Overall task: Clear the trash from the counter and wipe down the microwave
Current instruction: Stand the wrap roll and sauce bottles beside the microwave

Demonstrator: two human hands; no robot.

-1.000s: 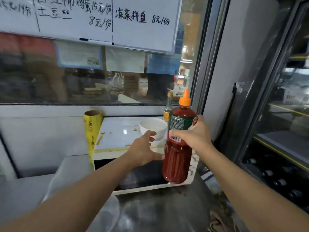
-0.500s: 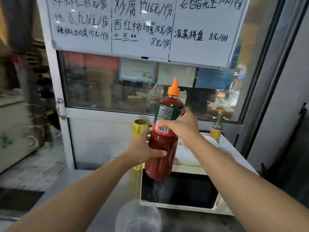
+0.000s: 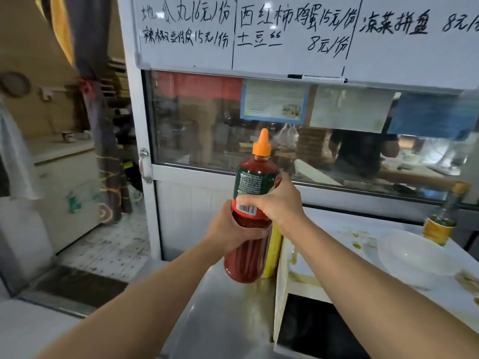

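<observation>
We hold the red sauce bottle point(image 3: 252, 224) upright above the steel counter point(image 3: 228, 320), just left of the microwave point(image 3: 305, 286). Our right hand point(image 3: 278, 203) fingers curl round its label; our left hand point(image 3: 233, 229) grips lower down.

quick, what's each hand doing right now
Left hand: curled round the middle of the red sauce bottle, gripping it.
Right hand: fingers wrapped over the bottle's label, gripping it too.
</observation>
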